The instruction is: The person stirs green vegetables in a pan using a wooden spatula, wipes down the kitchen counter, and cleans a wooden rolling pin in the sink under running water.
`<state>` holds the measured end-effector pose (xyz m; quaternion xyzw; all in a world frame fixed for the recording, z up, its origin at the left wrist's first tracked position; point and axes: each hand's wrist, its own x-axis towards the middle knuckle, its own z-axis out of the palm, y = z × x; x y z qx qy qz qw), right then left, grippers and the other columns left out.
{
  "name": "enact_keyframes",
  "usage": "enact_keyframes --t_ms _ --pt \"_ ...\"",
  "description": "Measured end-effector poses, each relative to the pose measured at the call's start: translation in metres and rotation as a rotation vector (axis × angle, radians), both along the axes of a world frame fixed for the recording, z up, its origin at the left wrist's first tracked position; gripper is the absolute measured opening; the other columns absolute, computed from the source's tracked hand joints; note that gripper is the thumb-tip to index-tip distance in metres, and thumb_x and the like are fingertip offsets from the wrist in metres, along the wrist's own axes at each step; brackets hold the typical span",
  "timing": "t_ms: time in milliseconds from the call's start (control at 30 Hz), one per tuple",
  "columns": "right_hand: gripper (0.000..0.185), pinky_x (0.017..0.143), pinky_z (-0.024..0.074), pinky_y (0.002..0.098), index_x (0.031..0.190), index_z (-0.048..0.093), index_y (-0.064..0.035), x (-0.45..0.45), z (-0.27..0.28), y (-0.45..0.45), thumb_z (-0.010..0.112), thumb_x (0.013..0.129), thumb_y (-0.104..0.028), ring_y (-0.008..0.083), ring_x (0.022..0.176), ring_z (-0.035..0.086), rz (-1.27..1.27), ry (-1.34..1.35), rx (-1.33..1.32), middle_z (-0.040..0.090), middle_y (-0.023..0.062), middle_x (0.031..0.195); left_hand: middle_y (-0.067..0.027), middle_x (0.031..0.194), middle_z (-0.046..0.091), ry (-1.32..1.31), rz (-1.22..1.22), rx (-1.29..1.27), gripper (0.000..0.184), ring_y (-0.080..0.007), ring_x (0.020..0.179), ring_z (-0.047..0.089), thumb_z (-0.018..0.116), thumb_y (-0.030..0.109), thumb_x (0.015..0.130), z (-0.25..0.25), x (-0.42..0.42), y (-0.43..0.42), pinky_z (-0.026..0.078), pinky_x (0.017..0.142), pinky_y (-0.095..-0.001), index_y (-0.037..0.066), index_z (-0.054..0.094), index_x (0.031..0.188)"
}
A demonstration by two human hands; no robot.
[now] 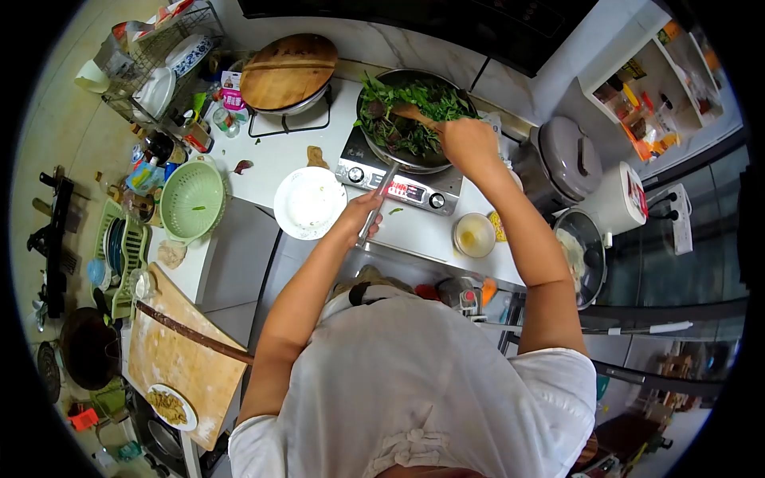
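Observation:
A frying pan (414, 165) full of leafy greens (416, 135) sits on a silver induction cooker (360, 177) with a lit red display. My left hand (358, 217) is closed around the pan's metal handle (386, 185). Over the pan's right side, my right hand (468, 145) grips a wooden spatula (413, 114), whose blade rests among the greens. A white plate (309, 203) lies just left of my left hand. Below the cooker's right end stands a small bowl (475, 236) with something yellow in it.
A wooden lid (288, 73) covers a pot on the back-left burner. At left are a green colander (193, 199) and a floured board (171, 350) with a rolling pin (191, 333). A grey rice cooker (564, 159) and a glass-rimmed bowl (591, 271) stand at right.

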<state>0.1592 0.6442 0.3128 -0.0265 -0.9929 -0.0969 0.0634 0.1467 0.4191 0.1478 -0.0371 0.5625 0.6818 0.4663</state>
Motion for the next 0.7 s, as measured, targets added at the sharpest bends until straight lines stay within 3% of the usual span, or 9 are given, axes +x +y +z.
enact_keyframes --t_ms 200,400,500,600,700 --pt "0.018 0.059 0.0543 0.0378 0.075 0.072 -0.0066 -0.029 -0.078 0.004 0.055 0.08 -0.009 0.0281 0.068 0.069 0.083 0.009 -0.036 0.069 0.0141 0.074 -0.0015 0.064 0.05 -0.008 0.003 -0.001 0.023 -0.0107 0.044 0.044 0.05 0.026 0.097 0.003 -0.001 -0.001 0.035 0.039 -0.0256 0.018 0.055 0.117" --pt "0.021 0.06 0.054 0.0424 0.093 0.073 -0.0121 0.022 -0.074 0.028 0.056 0.081 -0.015 0.0301 0.068 0.068 0.022 -0.195 -0.011 0.068 0.0156 0.074 -0.0009 0.064 0.051 0.02 -0.014 0.004 0.023 -0.0108 0.044 0.044 0.05 0.027 0.097 0.001 -0.002 -0.001 0.036 0.04 -0.0256 0.018 0.054 0.118" --pt "0.024 0.059 0.0521 0.0432 0.108 0.07 -0.023 0.039 -0.037 0.036 0.058 0.087 -0.027 0.0307 0.067 0.066 -0.026 -0.098 -0.101 0.067 0.0119 0.072 -0.0011 0.064 0.051 0.013 -0.014 0.016 0.024 -0.0109 0.044 0.045 0.05 0.027 0.097 -0.002 -0.002 -0.003 0.036 0.039 -0.0254 0.017 0.054 0.118" --pt "0.021 0.059 0.0523 0.0451 0.1 0.072 -0.0192 0.036 -0.021 0.042 0.055 0.088 -0.024 0.0327 0.067 0.066 -0.108 0.104 -0.202 0.067 0.0158 0.074 -0.0016 0.064 0.052 -0.005 -0.008 -0.005 0.023 -0.0111 0.043 0.045 0.048 0.024 0.097 0.006 -0.002 -0.001 0.036 0.038 -0.025 0.016 0.053 0.118" --pt "0.022 0.061 0.0521 0.046 0.103 0.071 -0.0194 0.014 -0.057 0.068 0.057 0.088 -0.027 0.0342 0.065 0.065 -0.202 0.206 -0.159 0.067 0.0139 0.072 -0.0017 0.064 0.052 -0.008 -0.016 0.0 0.022 -0.0112 0.043 0.045 0.047 0.023 0.097 0.001 -0.004 0.0 0.036 0.038 -0.0252 0.016 0.053 0.118"
